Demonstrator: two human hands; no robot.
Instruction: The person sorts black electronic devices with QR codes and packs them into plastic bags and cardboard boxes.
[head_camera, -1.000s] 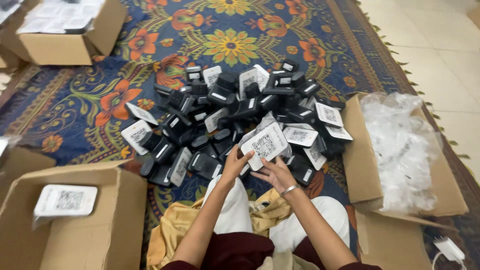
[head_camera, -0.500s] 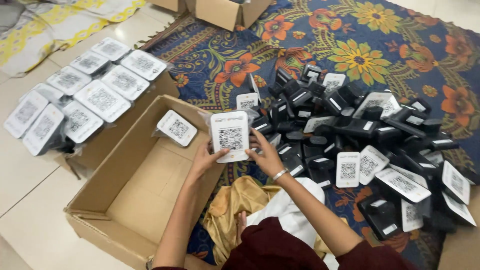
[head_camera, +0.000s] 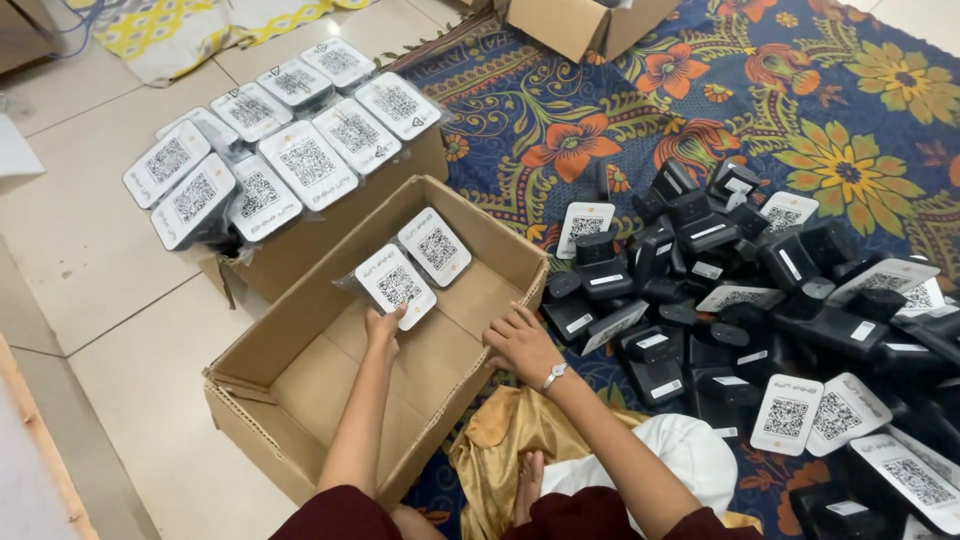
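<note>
The lower edge of the white device (head_camera: 396, 285) was covered by the fingers of the left hand (head_camera: 382, 327), so the grip on it could not be seen fully. The underside of this device, and its black body, were hidden. The upper arms were cut off by the bottom edge. The pile of black devices (head_camera: 760, 300) was cut off by the right edge, and many pieces in it were buried under others. The small cardboard box (head_camera: 585, 25) at the top was cut off by the upper edge, and its contents could not be told. The printed patterns on the white faces were too small to be read.
</note>
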